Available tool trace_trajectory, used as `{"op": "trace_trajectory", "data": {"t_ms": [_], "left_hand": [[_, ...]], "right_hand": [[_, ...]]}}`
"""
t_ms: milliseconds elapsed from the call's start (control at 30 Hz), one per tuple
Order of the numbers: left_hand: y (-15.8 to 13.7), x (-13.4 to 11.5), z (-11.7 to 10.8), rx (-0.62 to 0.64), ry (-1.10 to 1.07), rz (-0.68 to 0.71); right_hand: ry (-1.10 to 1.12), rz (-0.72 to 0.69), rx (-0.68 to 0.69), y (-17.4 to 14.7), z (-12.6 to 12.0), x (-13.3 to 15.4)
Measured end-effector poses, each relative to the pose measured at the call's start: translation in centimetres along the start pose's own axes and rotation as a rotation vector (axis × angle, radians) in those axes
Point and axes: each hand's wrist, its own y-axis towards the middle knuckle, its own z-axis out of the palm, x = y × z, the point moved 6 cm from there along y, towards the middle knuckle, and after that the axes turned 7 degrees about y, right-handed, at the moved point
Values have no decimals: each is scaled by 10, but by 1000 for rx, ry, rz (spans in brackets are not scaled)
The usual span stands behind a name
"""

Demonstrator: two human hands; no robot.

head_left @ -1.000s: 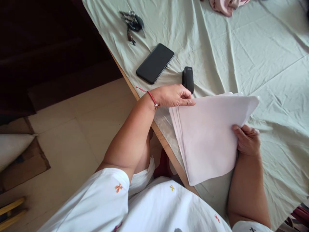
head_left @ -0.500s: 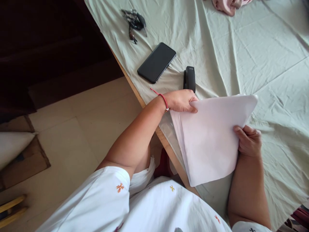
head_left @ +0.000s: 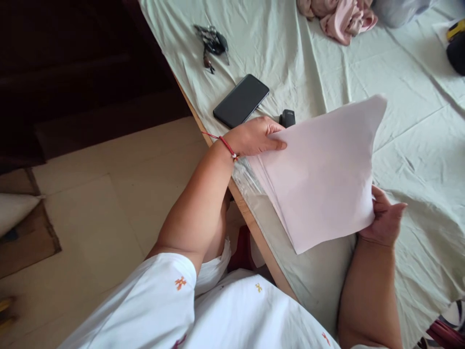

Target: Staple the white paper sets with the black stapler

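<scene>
A stack of white paper sheets (head_left: 323, 179) is held above the table, its sheets slightly fanned along the left edge. My left hand (head_left: 259, 135), with a red thread bracelet at the wrist, pinches the upper left corner, thumb on top. At the right edge, my right hand (head_left: 385, 218) is open, thumb spread away from the paper and fingers partly behind it. Beyond the stack lies a small black stapler (head_left: 287, 118), partly covered by the paper. Under the left side shows a clear plastic sleeve (head_left: 250, 182).
On the pale green tablecloth (head_left: 417, 140) lie a black phone (head_left: 241, 101), a bunch of keys (head_left: 214, 46) and a crumpled pink cloth (head_left: 343, 22). A yellow and black object (head_left: 457, 46) sits at the far right. The table's wooden edge (head_left: 250, 218) runs diagonally near my body.
The paper stack has risen and shifted away from my body, covering more of the stapler. My right thumb has come off the paper. My left hand keeps its grip.
</scene>
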Motion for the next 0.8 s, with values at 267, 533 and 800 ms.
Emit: {"op": "trace_trajectory", "data": {"t_ms": [267, 533, 800], "left_hand": [[5, 7, -3, -129, -69, 4], [-2, 3, 3, 23, -210, 13], [-29, -18, -18, 36, -353, 243]], "right_hand": [[174, -59, 70, -24, 28, 16], [-6, -41, -124, -48, 35, 14], [-35, -434, 57, -51, 54, 75]]}}
